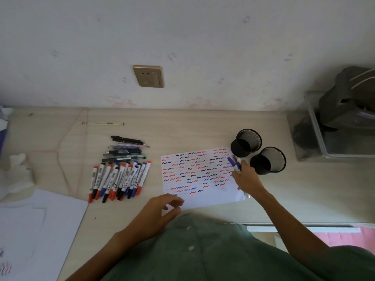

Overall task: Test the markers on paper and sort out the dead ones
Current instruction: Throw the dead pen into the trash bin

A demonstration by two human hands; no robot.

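Note:
A white sheet of paper (213, 196) covered in red, blue and black squiggles lies in the middle of the desk. My right hand (246, 179) grips a blue-capped marker (233, 164) over the sheet's right edge, just left of the nearer black mesh cup (268, 161). A second mesh cup (246, 141) stands behind it. My left hand (162, 209) hovers with relaxed fingers over the sheet's near left corner. Several whiteboard markers (119, 180) lie in a fanned row left of the paper.
Several dark pens (125, 149) lie in a pile behind the markers. A pencil (101, 123) lies near the wall. White sheets (36, 230) cover the near left. A clear bin (324, 138) holding a dark bag sits at the right.

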